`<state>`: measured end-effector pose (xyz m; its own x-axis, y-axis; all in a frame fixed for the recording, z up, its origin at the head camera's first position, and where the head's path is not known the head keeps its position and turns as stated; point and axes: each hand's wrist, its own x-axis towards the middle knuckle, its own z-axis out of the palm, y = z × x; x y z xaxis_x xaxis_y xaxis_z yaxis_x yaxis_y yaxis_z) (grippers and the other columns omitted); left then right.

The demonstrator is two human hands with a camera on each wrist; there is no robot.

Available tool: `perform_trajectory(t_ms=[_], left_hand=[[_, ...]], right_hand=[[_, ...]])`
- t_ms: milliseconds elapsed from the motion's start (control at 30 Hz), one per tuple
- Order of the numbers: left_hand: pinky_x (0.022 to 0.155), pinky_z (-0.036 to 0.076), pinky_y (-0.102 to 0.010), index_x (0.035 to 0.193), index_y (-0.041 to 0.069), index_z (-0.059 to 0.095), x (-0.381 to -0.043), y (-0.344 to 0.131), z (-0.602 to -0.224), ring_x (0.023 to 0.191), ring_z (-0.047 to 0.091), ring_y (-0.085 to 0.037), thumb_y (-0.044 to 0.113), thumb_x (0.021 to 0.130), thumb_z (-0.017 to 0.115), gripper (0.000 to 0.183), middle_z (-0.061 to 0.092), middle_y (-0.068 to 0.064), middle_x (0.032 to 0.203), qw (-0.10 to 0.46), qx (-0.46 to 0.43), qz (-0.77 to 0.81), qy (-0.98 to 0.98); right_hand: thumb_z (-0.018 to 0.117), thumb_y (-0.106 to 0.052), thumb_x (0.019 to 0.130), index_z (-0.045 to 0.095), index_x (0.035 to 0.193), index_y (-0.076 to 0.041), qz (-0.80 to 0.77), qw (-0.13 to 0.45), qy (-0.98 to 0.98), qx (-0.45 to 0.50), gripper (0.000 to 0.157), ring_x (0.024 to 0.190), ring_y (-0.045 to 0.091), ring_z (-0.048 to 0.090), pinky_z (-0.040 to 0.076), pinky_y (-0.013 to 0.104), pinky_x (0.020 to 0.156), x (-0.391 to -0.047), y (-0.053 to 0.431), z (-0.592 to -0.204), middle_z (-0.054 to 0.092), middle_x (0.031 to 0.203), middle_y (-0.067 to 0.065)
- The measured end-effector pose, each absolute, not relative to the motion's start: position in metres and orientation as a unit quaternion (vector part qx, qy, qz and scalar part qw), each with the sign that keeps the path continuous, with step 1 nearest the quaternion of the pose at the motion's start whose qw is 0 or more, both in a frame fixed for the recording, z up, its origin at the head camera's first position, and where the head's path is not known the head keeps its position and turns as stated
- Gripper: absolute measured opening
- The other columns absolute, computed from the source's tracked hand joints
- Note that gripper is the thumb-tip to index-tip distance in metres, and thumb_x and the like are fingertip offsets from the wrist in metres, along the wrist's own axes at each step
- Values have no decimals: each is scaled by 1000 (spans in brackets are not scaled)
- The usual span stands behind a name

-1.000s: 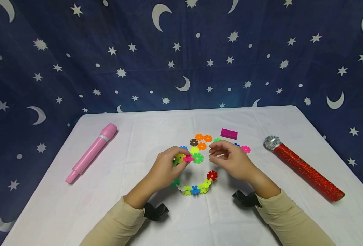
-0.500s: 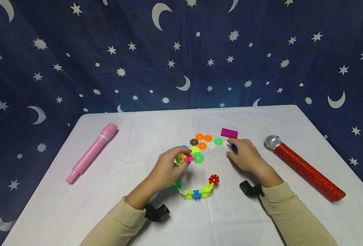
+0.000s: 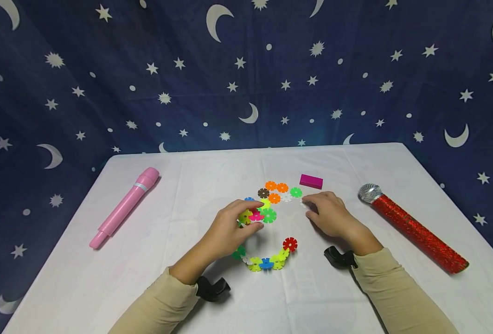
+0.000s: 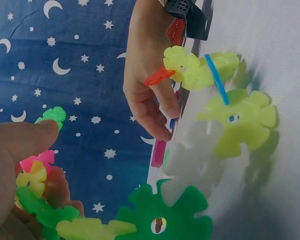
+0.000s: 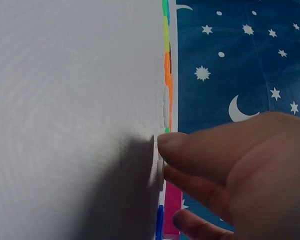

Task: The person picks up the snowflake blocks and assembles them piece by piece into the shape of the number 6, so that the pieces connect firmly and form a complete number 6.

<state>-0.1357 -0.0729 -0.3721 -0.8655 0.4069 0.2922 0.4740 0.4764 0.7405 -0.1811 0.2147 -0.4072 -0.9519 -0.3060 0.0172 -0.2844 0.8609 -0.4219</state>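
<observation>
A curved chain of interlocked plastic flower discs (image 3: 266, 263) runs from a red disc (image 3: 290, 244) round to my left hand (image 3: 225, 229). The left fingers curl round its upper part, by a pink disc (image 3: 255, 215), with thumb and forefinger apart; a green disc (image 3: 268, 215) ends the chain. In the left wrist view, yellow and green discs (image 4: 160, 220) pass close below that hand. My right hand (image 3: 334, 218) is low over the table, its thumb and fingertips spread beside a loose white disc (image 3: 304, 204). The right wrist view shows that white disc (image 5: 161, 175) edge-on near the fingertips.
Loose orange discs (image 3: 274, 198), a brown disc (image 3: 263, 193), another white disc (image 3: 286, 198) and a green disc (image 3: 296, 192) lie farther back. Behind them sits a magenta block (image 3: 311, 181). A pink microphone (image 3: 125, 206) lies left, a red glittery microphone (image 3: 413, 229) right.
My right hand has moved rightward from near the chain down to the loose white disc. The left thumb and forefinger have spread apart, and the pink disc between them has tilted.
</observation>
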Motion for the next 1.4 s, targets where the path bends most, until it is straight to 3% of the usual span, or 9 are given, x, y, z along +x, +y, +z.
perform_trajectory(t_ms=[400,600,767,900,1100,1400], left_hand=[[82,55,-32,130,12,66,-136,-74,-372,102,61,-15,10,89,77,43,67,-5,115,55,-282,-419,-861],[79,54,-29,129,12,67,-137,-75,-373,99,60,-14,11,91,75,39,67,-3,113,67,-296,-404,-863],[77,53,-29,131,14,67,-137,-75,-372,95,60,-13,12,92,74,39,67,0,108,79,-297,-386,-870],[78,54,-30,133,17,66,-137,-75,-371,95,60,-13,14,93,73,41,66,0,108,79,-296,-378,-874],[76,53,-30,132,15,66,-136,-75,-373,93,59,-14,14,94,72,39,65,-2,109,85,-286,-379,-876],[82,54,-34,137,13,62,-137,-75,-374,95,60,-14,10,95,70,43,67,-2,106,85,-288,-403,-865]], right_hand=[[66,-4,90,68,122,0,-212,13,967,-138,32,117,45,50,37,60,96,-181,211,-405,64,124,21],[69,-6,91,69,111,-1,-271,-2,950,-154,21,88,27,57,48,45,83,-179,209,-399,63,91,6],[76,-14,89,69,94,-10,-342,-30,922,-177,10,72,15,55,47,33,67,-170,200,-387,59,76,-6],[79,-9,86,69,90,-11,-397,-50,890,-220,11,70,13,59,51,29,65,-159,189,-377,64,77,-9],[77,3,84,72,92,-8,-427,-85,856,-280,14,76,8,65,57,30,73,-147,177,-370,69,85,-6],[81,-2,81,74,91,-8,-382,-153,859,-303,14,80,11,71,59,34,71,-138,161,-371,72,87,-4]])
